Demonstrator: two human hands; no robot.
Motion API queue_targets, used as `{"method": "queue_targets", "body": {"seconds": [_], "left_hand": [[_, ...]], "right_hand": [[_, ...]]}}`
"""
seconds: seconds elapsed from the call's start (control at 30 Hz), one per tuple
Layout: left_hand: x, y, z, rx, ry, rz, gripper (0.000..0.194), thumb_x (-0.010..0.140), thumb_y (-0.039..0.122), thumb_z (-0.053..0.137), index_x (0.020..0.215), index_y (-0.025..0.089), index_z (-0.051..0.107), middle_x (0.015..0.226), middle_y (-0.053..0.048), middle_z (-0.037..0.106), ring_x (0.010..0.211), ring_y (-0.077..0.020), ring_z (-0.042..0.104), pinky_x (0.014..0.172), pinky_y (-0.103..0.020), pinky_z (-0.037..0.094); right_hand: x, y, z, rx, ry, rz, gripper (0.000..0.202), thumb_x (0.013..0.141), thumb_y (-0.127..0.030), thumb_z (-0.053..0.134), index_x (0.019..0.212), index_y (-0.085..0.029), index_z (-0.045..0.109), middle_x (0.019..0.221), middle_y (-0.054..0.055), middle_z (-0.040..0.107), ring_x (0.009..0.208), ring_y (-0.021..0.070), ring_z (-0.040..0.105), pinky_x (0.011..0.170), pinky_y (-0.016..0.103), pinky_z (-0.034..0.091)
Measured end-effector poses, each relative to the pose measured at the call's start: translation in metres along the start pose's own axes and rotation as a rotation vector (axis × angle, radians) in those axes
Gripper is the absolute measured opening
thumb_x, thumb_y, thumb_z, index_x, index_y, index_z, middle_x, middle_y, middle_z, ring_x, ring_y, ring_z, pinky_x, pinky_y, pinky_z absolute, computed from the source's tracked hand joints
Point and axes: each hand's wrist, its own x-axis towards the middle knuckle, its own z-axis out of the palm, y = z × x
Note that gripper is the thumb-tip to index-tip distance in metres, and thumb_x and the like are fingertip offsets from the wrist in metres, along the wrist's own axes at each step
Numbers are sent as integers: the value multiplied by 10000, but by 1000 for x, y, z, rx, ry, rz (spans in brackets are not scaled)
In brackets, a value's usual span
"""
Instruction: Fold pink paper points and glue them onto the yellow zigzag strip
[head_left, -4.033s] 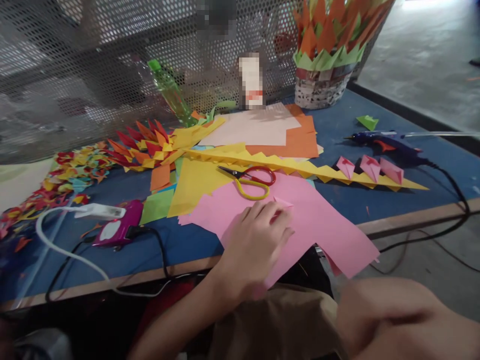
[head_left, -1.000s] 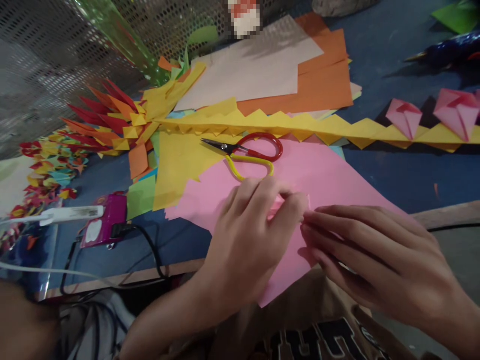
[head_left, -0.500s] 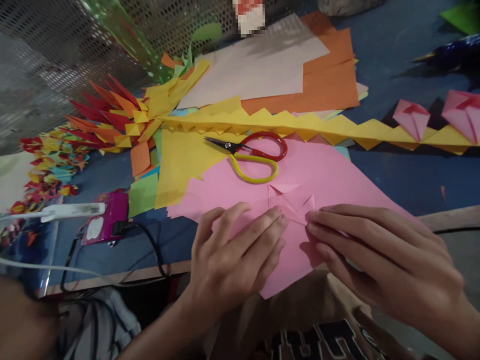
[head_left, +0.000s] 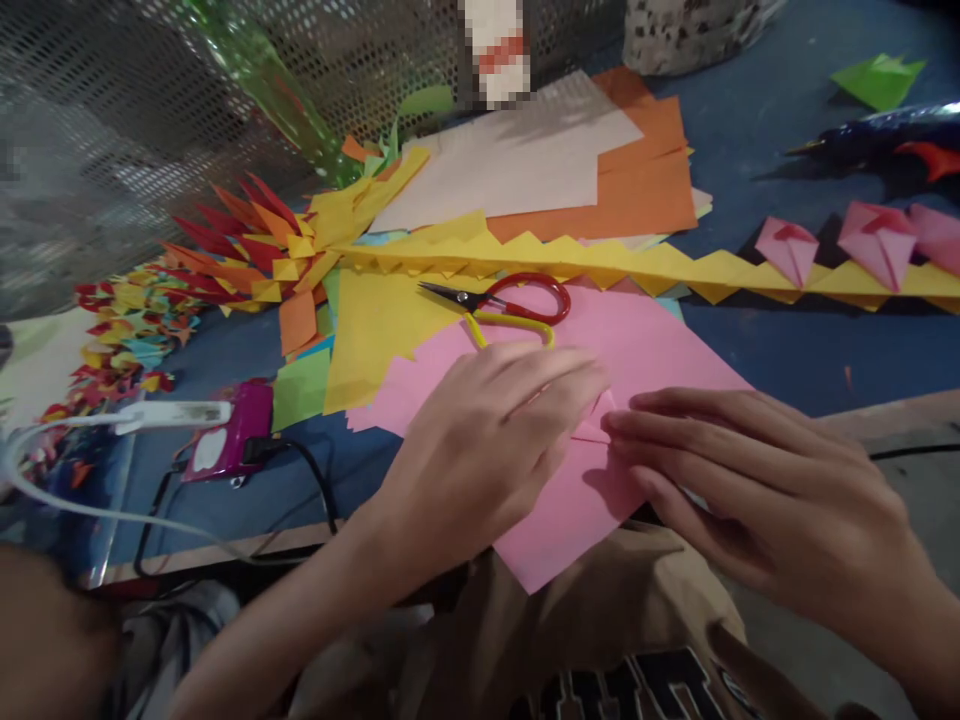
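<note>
A small folded pink paper (head_left: pixel 596 432) lies on a pile of pink sheets (head_left: pixel 551 545). My left hand (head_left: pixel 480 440) lies over it with fingers stretched out flat, covering most of its left side. The fingertips of my right hand (head_left: pixel 765 475) are closed together at the folded paper's right edge, holding it down against the sheets. Just beyond my left hand rest scissors (head_left: pixel 517 298) with one red and one yellow handle; my fingers hide part of the yellow loop.
A long yellow zigzag paper strip (head_left: pixel 615 262) crosses behind the scissors. Pink folded pieces (head_left: pixel 876 243) stand on its right part. Orange sheets (head_left: pixel 652 190) lie at the back, a magenta box (head_left: pixel 251 425) with cables at left, and a dark blue glue gun (head_left: pixel 862 145) far right.
My left hand has moved forward and over the folded paper, hiding much of it and part of the scissors. My right hand stays at its right edge. The view has shifted slightly.
</note>
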Motion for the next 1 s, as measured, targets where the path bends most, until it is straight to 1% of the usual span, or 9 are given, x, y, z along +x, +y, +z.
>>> {"method": "queue_targets", "body": {"seconds": [0.1, 0.17, 0.3, 0.43, 0.57, 0.63, 0.7, 0.9, 1.0], "left_hand": [[22, -11, 7, -16, -174, 82, 284, 1161, 185, 534, 1401, 151, 681, 1439, -79, 738, 1313, -260, 643, 1128, -455, 486], [28, -15, 14, -37, -213, 88, 262, 1173, 209, 514, 1347, 165, 705, 1358, -78, 743, 1218, -257, 647, 1053, -448, 488], [26, -15, 22, -64, -171, 58, 282, 1182, 268, 500, 1339, 175, 715, 1278, -106, 710, 1104, -248, 610, 979, -431, 480], [28, -14, 20, -55, -132, 74, 257, 1169, 253, 514, 1251, 154, 736, 1328, -126, 686, 1128, -269, 586, 997, -460, 471], [33, -14, 18, -142, -191, 46, 190, 1158, 222, 536, 1224, 147, 697, 1273, -106, 696, 1121, -254, 582, 1004, -429, 481], [34, -14, 18, -183, -213, 32, 147, 1154, 221, 551, 1188, 154, 677, 1220, -89, 698, 1106, -246, 577, 996, -410, 487], [34, -15, 19, -196, -199, 32, 145, 1159, 232, 545, 1178, 160, 670, 1199, -83, 697, 1100, -243, 577, 1001, -405, 490], [31, -14, 21, 26, -104, 143, 157, 1117, 128, 561, 1152, 180, 706, 1160, -61, 716, 1042, -253, 579, 902, -425, 474], [29, -13, 22, 95, -76, 164, 176, 1123, 139, 558, 1154, 199, 720, 1133, -45, 712, 1002, -246, 576, 844, -414, 471]], "right_hand": [[2, 5, -6, -60, -21, -22, 257, 1023, -181, 747, 1280, -183, 761, 1347, 23, 794, 1260, 270, 714, 1076, 437, 549], [3, 7, -7, -64, -5, -8, 237, 1012, -181, 760, 1249, -196, 756, 1317, 32, 799, 1234, 274, 722, 1044, 442, 567], [5, 11, -4, -31, 23, 53, 239, 965, -169, 818, 1187, -222, 748, 1251, 32, 797, 1158, 267, 727, 984, 432, 600], [9, 12, -3, 8, 36, 101, 184, 973, -151, 801, 1135, -202, 730, 1229, 50, 774, 1075, 240, 699, 980, 413, 581], [15, 10, -4, 22, 31, 239, 186, 1042, -209, 715, 1225, -189, 693, 1152, 57, 768, 1027, 232, 690, 892, 395, 560], [18, 9, -3, 42, 35, 260, 163, 1053, -214, 700, 1216, -203, 696, 1130, 48, 769, 1010, 222, 686, 858, 383, 560], [21, 9, -3, 61, 38, 254, 141, 1051, -191, 702, 1189, -220, 714, 1177, 36, 767, 1035, 207, 682, 882, 373, 561], [20, 3, -2, -10, 15, 249, 135, 1056, -165, 692, 1178, -211, 725, 1200, 41, 742, 1036, 196, 668, 868, 360, 553], [17, 1, -4, -96, 13, 207, 181, 1055, -120, 674, 1215, -185, 726, 1181, 57, 743, 998, 194, 667, 836, 355, 540]]}}
